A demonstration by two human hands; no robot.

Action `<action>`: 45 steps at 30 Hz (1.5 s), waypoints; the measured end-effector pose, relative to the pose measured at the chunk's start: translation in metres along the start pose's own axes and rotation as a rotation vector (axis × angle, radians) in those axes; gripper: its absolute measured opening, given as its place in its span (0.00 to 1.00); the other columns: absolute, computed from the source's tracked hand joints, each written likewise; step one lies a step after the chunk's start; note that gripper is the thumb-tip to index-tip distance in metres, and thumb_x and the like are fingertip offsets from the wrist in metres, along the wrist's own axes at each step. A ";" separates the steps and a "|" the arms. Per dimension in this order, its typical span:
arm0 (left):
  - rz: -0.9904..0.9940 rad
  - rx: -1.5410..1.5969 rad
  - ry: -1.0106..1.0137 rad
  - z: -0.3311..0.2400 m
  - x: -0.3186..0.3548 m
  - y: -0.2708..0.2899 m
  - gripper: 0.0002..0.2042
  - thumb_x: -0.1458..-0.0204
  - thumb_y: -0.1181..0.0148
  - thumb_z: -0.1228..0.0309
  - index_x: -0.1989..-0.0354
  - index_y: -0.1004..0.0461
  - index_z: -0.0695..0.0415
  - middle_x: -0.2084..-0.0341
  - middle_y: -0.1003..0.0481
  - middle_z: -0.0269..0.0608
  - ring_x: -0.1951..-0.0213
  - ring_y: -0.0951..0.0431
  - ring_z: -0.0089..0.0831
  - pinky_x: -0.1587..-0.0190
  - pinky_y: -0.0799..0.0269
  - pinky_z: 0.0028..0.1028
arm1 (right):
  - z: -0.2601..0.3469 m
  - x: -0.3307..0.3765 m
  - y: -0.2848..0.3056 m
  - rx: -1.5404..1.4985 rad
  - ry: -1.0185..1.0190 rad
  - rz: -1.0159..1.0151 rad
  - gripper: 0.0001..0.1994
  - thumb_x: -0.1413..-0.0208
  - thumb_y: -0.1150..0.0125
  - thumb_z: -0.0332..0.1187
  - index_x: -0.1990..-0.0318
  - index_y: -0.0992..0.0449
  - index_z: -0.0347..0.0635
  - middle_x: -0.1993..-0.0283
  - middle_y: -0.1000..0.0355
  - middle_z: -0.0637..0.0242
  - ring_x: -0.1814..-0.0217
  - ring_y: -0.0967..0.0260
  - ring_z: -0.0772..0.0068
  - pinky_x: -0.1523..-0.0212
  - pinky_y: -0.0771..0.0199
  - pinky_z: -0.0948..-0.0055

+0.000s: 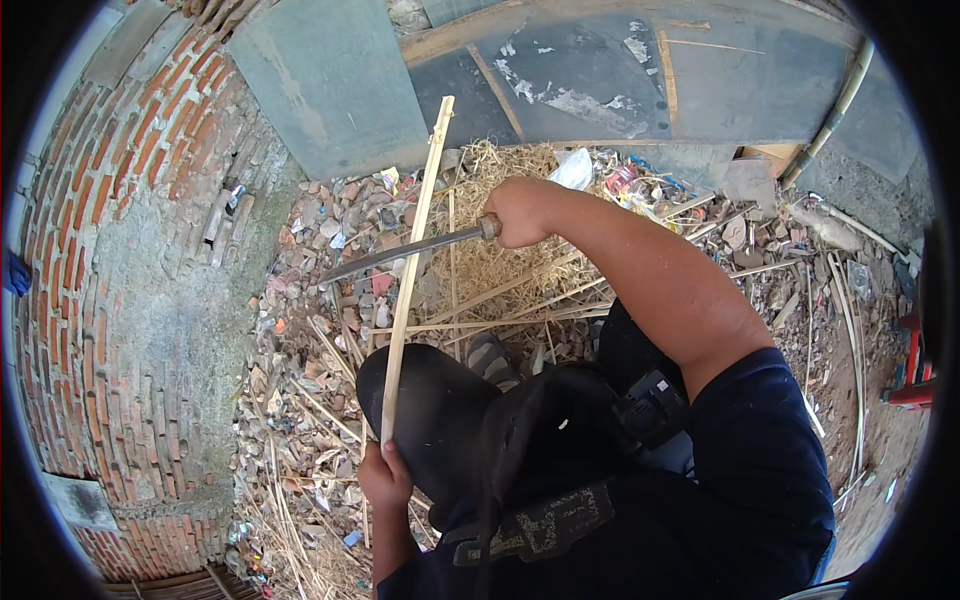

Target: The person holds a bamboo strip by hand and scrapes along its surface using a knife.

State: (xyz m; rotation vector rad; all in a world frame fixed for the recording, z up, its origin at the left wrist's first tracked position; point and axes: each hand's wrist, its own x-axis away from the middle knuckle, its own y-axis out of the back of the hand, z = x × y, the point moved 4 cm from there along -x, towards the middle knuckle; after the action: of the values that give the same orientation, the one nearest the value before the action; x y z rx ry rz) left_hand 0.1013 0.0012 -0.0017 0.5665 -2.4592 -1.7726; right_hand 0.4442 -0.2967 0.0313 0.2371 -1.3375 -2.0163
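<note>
My right hand point(525, 212) is closed around the handle of a machete point(372, 262). The long metal blade points left and lies across a pale bamboo strip point(400, 325), touching or just over it. A node and frayed fibres show near the strip's far end. The near end is pinched in my left hand point(386, 475), low beside my left knee. From there the strip slants up and away, past the knee. A heap of pale shavings point(500, 170) lies on the ground beyond and beneath my right hand.
Several more bamboo strips point(850, 350) lie at the right and around my feet. Rubble and litter point(300, 400) cover the ground. A worn brick wall point(110, 250) stands at left, grey panels point(330, 80) at the back. A red object point(910, 385) sits at the right edge.
</note>
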 end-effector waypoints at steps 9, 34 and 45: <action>-0.011 0.014 0.001 0.002 0.001 -0.002 0.19 0.34 0.56 0.61 0.74 0.34 0.62 0.84 0.31 0.59 0.79 0.29 0.62 0.76 0.38 0.48 | -0.006 -0.004 -0.004 -0.052 0.010 -0.067 0.10 0.59 0.39 0.33 0.67 0.19 0.43 0.69 0.22 0.53 0.61 0.24 0.48 0.59 0.25 0.52; -0.024 0.053 0.005 0.004 0.000 -0.005 0.20 0.34 0.55 0.60 0.75 0.35 0.62 0.86 0.33 0.57 0.80 0.30 0.60 0.77 0.39 0.47 | -0.006 -0.004 -0.004 -0.056 0.039 -0.073 0.10 0.58 0.36 0.36 0.67 0.19 0.43 0.68 0.22 0.54 0.61 0.24 0.49 0.59 0.26 0.53; -0.037 0.059 -0.001 0.008 0.001 -0.004 0.20 0.36 0.53 0.59 0.75 0.35 0.62 0.87 0.32 0.57 0.82 0.29 0.59 0.79 0.38 0.45 | -0.004 -0.004 -0.005 -0.049 0.062 -0.077 0.10 0.58 0.36 0.36 0.67 0.19 0.43 0.68 0.22 0.54 0.61 0.24 0.49 0.59 0.26 0.52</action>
State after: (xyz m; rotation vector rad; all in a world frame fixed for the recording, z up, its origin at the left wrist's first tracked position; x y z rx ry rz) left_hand 0.0996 0.0065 -0.0085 0.6199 -2.5256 -1.7176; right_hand 0.4472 -0.2961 0.0246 0.3302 -1.2568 -2.0859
